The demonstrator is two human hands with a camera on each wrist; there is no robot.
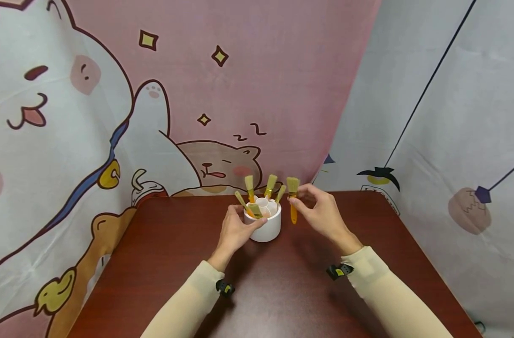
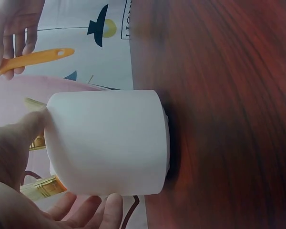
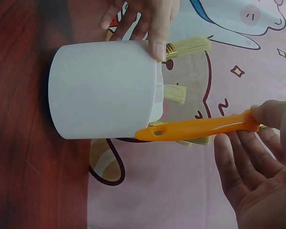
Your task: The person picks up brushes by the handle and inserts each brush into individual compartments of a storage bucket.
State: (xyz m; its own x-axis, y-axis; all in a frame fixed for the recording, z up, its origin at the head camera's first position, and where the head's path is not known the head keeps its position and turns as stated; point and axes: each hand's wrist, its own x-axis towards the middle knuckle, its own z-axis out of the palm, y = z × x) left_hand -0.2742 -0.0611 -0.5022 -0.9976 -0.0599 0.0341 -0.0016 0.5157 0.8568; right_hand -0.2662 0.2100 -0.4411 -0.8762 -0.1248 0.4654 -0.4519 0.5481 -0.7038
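Observation:
A round white brush holder (image 1: 268,232) with inner compartments stands on the table, several paintbrushes (image 1: 249,183) upright or leaning in it, bristles up. My left hand (image 1: 233,231) grips the holder from its left side, thumb at the rim and fingers round the far wall. To the right of the holder, my right hand (image 1: 323,213) pinches another paintbrush (image 3: 195,129) near its metal collar. This brush hangs bristles up, its orange handle pointing down, with the hole at the handle's end beside the holder's rim in the right wrist view.
The dark red-brown wooden table (image 1: 273,291) reaches back to a cartoon-printed cloth (image 1: 282,94) that hangs behind it. Another stretch of printed cloth (image 1: 442,117) hangs along the right side. Both forearms wear dark wrist straps.

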